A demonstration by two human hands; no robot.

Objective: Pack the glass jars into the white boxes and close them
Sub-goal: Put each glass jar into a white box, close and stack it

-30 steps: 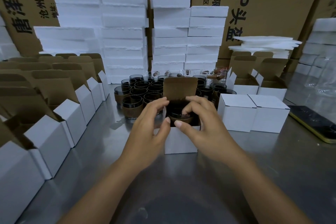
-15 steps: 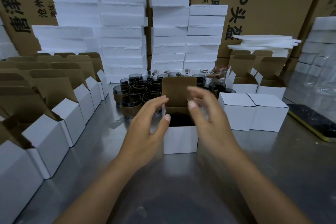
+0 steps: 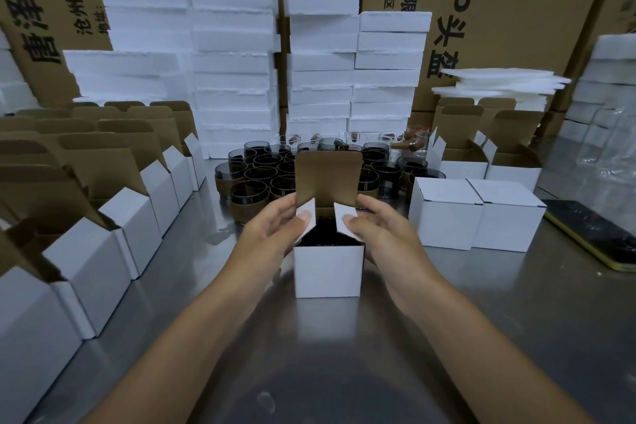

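Note:
A small white box (image 3: 328, 270) stands on the steel table in front of me, its brown top lid upright. A dark glass jar (image 3: 325, 234) sits inside it, mostly hidden. My left hand (image 3: 272, 231) pinches the box's left side flap and folds it inward. My right hand (image 3: 378, 234) pinches the right side flap the same way. Both flaps slant over the opening. Behind the box is a cluster of several dark glass jars (image 3: 261, 175).
Rows of open white boxes (image 3: 113, 217) line the left side. Two closed white boxes (image 3: 478, 217) stand at right, open ones (image 3: 488, 162) behind them. A phone (image 3: 592, 234) lies at far right. Foam stacks (image 3: 320, 62) and cardboard cartons fill the back.
The jar has gone down into the box. Both hands left the jar, moved out to the side flaps and now fold them inward.

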